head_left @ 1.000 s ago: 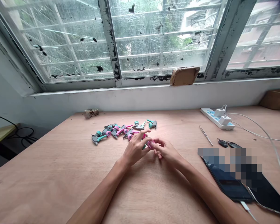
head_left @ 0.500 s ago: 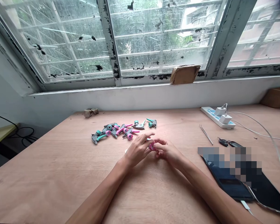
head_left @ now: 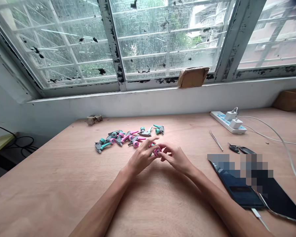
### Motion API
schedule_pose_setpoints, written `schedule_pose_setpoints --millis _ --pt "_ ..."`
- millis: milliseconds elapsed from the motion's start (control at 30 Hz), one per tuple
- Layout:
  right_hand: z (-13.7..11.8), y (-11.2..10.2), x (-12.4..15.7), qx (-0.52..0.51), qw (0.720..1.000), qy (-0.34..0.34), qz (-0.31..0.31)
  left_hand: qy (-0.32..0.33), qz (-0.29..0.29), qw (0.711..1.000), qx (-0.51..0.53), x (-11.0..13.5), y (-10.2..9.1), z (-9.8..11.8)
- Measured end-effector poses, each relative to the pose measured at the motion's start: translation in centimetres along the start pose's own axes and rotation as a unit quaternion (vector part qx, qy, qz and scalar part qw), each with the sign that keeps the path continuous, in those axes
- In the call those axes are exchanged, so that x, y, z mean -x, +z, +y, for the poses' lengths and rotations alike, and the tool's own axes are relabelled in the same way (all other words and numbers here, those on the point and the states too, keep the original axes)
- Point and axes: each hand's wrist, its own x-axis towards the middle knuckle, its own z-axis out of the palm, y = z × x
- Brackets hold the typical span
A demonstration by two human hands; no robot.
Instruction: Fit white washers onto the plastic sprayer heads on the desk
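Observation:
Both hands meet over the middle of the table. My left hand (head_left: 141,157) is closed around what looks like a small trigger spray head, mostly hidden by the fingers. Its round pink cap (head_left: 157,151) shows between the hands, with a bit of teal beside it. The thumb and fingers of my right hand (head_left: 175,158) pinch at the cap's right side. Just beyond the hands lie several similar spray heads, grey with pink or teal levers and caps, among them a pink one (head_left: 135,144), a teal one (head_left: 159,129) and another teal one (head_left: 100,145).
To the right are tweezers (head_left: 216,140), a key fob (head_left: 234,148), a phone (head_left: 236,187) on a cable and a second dark device (head_left: 283,200). A power strip (head_left: 228,122) with chargers lies behind them. Small brown blocks (head_left: 94,119) sit at the back left.
The camera view has shifted slightly. My right fingers have moved closer around the pink cap, and the cap has turned a little between the hands. The spray heads on the table stay put.

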Motion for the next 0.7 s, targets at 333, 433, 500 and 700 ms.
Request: schedule_pose_setpoints --millis 333,433,500,700 --pt "0.82 0.61 0.27 0.235 0.965 -0.093 0.067 -0.036 0.005 0.999 -0.007 -0.07 0.09 -0.16" --pt "0.84 0.57 0.33 0.265 0.956 -0.1 0.073 -0.036 0.001 0.999 -0.013 -0.05 0.06 -0.17" --pt "0.78 0.6 0.35 0.275 0.952 -0.108 0.077 -0.033 0.001 0.999 -0.017 -0.04 0.03 -0.19" --pt "0.64 0.56 0.44 0.301 0.944 -0.11 0.076 -0.022 -0.003 1.0 -0.02 0.14 0.22 -0.27"
